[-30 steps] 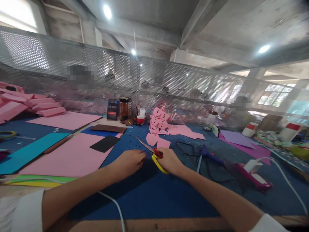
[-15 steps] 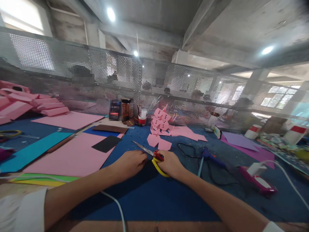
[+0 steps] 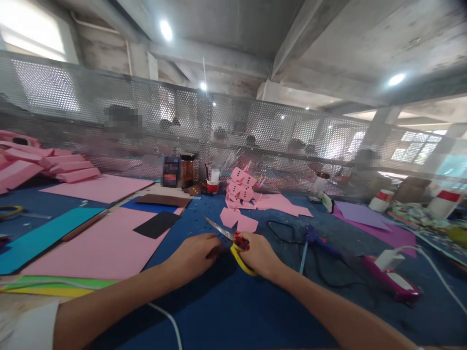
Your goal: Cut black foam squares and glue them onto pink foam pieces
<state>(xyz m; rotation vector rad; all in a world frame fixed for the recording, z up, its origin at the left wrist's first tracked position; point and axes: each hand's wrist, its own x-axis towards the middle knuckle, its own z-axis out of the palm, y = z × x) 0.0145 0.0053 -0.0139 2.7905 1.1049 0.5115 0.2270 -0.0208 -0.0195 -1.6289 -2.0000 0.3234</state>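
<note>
My right hand [image 3: 260, 255] is closed around the handles of a pair of scissors [image 3: 239, 260], yellow and red, whose blades point up and to the left. Close to the blades, my left hand [image 3: 195, 255] has its fingers curled together; what they pinch, if anything, is hidden. Beyond the hands lie two small cut pieces of pink paper [image 3: 246, 223]. Behind these stands a cluster of folded pink paper shapes with black dots [image 3: 241, 183].
Pink sheets [image 3: 91, 243], a black piece [image 3: 156, 224] and a teal strip [image 3: 47, 238] lie left. To the right are a blue glue gun [image 3: 317, 237] with its cable and a magenta power strip [image 3: 401, 287]. A perforated metal screen [image 3: 189, 116] rises behind.
The view has tilted up slightly, so the table things sit lower. The scissor blades look closer together. My left hand remains beside them.
</note>
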